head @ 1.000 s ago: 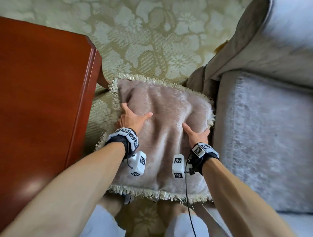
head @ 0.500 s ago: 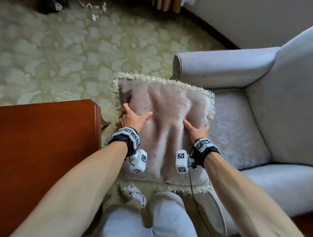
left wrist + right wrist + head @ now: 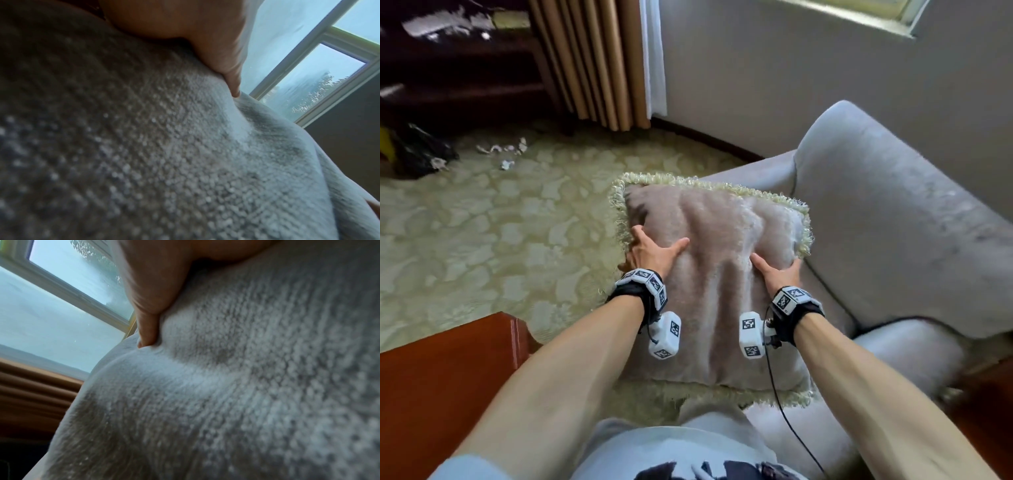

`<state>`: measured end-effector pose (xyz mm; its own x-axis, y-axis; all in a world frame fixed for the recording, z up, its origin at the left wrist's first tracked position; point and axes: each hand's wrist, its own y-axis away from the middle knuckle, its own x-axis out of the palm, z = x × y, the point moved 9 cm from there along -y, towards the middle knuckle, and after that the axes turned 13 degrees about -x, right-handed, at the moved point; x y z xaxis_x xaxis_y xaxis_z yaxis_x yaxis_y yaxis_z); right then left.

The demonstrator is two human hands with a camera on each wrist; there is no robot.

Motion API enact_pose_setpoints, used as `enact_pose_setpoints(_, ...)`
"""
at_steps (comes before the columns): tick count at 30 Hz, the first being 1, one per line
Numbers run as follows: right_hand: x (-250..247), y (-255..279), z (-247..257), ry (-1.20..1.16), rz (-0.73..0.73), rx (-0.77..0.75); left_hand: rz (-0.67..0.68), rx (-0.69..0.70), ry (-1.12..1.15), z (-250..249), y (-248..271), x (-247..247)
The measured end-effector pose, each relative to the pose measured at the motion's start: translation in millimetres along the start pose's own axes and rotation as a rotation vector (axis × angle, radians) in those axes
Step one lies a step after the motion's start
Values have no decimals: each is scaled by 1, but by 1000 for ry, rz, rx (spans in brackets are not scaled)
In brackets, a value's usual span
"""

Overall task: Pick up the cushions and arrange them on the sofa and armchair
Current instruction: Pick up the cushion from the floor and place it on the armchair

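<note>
Fingers of left hand (image 3: 650, 251) and right hand (image 3: 779, 274) hidden behind gripped cushion (image 3: 715, 274), thumbs in front.

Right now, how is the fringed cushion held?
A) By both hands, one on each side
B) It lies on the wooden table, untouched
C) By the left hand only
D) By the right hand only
A: the left hand and the right hand each grip one side of the cushion, held up in front of the grey armchair.

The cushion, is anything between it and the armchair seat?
Nothing visible. The cushion, held at its sides by the left hand and right hand, is right beside the armchair; the seat part that shows is bare, though the cushion hides some.
</note>
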<state>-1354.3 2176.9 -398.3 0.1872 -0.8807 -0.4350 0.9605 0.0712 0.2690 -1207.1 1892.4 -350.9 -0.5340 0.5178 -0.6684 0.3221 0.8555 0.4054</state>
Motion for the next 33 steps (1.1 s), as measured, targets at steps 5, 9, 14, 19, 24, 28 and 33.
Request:
enact_pose_setpoints(5,-49,-37,20,-42,-69,-13,-2,98,-42,-69,5,32)
enact_pose_setpoints(9,-79,-63,26,-111,-143,-12,4,170,-79,-115,-3,62)
enact_pose_setpoints(14,-103,-95,16,-119,-241,36,83,255,-145,-161,-16,108)
enact_pose_setpoints(19,-111,-126,4,-136,-348,101,170,329,-243,-200,-52,162)
enact_pose_setpoints(24,-102,-159,-5,-165,-499,175,318,416,-363,-242,-100,224)
enact_pose_setpoints(28,-99,-169,1,-239,-631,243,426,509,-453,-288,-120,260)
enact_pose_setpoints(33,-111,-162,12,-274,-798,301,522,648,-519,-344,-113,296)
